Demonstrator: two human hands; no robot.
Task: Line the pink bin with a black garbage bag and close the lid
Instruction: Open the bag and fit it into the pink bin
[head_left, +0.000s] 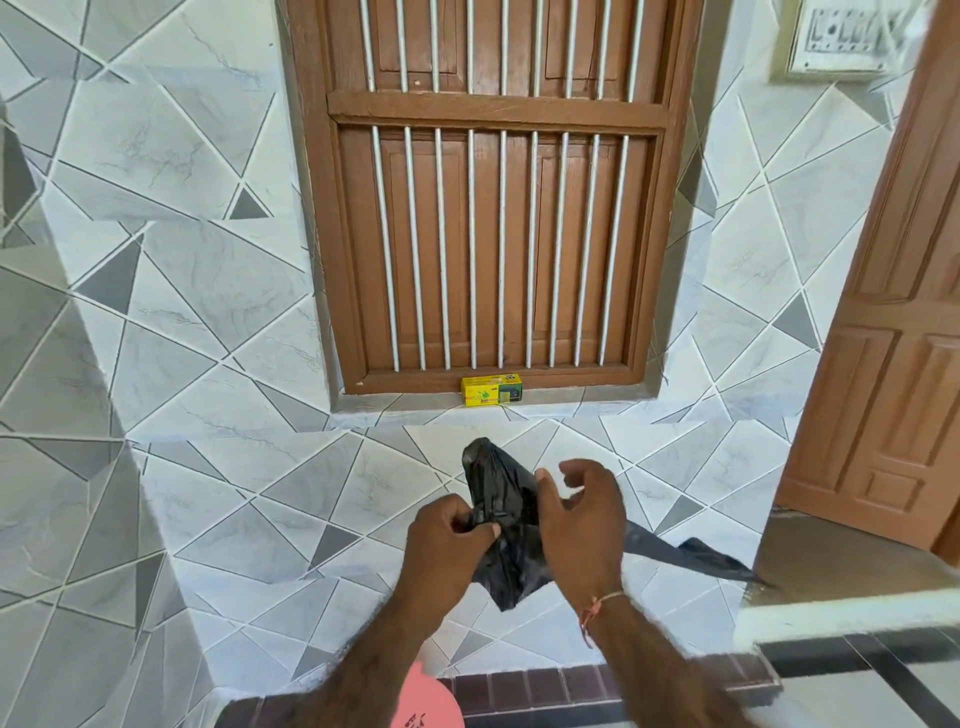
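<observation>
Both hands hold a crumpled black plastic garbage bag (501, 512) up before the tiled wall: the left hand (447, 540) pinches its bunched edge, while the right hand (582, 525) rests against it with fingers loosely spread. A pink round bin (426, 701) peeks in below, its inside hidden. A small yellow cardboard box (491, 391) sits on the window ledge (395, 402).
</observation>
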